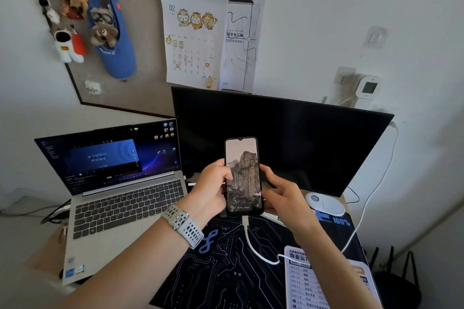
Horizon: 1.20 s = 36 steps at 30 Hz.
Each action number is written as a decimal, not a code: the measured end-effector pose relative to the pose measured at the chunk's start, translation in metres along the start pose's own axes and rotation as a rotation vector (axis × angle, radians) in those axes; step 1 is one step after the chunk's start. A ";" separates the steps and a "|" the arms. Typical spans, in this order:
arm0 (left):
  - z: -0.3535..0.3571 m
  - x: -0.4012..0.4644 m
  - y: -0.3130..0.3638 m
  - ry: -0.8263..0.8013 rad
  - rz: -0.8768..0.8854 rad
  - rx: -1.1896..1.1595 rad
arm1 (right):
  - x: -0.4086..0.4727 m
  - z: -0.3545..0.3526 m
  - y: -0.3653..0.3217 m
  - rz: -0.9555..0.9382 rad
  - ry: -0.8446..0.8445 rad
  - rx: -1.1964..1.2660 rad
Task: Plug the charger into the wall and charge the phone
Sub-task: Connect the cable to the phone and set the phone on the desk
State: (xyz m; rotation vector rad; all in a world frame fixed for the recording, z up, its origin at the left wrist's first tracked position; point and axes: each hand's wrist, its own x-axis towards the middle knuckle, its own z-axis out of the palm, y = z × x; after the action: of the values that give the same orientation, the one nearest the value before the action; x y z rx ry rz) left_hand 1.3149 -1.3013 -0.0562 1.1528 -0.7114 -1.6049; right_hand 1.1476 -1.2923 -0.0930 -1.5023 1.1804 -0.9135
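Above the desk, in front of a dark monitor (281, 140), I see both hands holding a phone (243, 175) upright, its lit screen showing a rocky cliff wallpaper. The left hand (209, 188) wraps the phone's left edge, its fingers curled behind and the thumb lying on the glass. The right hand (283, 195) grips the right edge with bent fingers; its thumb touches the phone's side. Both hands are closed on the phone.

A white charging cable (253, 246) is plugged into the phone's bottom edge. It loops down over the desk mat (226, 271), then climbs along the right side toward the wall behind the monitor; I cannot tell where it ends.

The left wrist wears a watch with a pale perforated strap (184, 226). The mat is black with a blue circuit-board pattern and reads "100%" near its right edge. A glossy printed card (308, 281) lies on it, listing "Ctrl +" shortcuts beside Chinese text.

To the left sits an open silver laptop (120, 198), its screen blue. On the pinboard above hangs a paper calendar (193, 37) marked "02" with cartoon animals, beside plush keychains (70, 20).
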 end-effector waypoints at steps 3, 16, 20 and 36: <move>-0.002 0.002 -0.002 -0.009 -0.034 -0.025 | 0.001 0.000 0.005 0.026 -0.011 0.035; -0.024 0.038 -0.078 0.134 -0.284 0.025 | -0.003 0.019 0.068 0.378 -0.098 0.104; -0.035 0.056 -0.112 0.178 -0.405 0.049 | -0.006 0.025 0.101 0.522 -0.113 0.084; -0.051 0.095 -0.198 0.205 -0.492 0.496 | -0.011 0.037 0.201 0.813 -0.090 0.176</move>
State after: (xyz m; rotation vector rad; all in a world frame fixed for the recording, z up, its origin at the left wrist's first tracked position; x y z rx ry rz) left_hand 1.2813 -1.3202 -0.2786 1.9447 -0.7497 -1.7150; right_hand 1.1332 -1.2827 -0.2973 -0.7841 1.4297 -0.3717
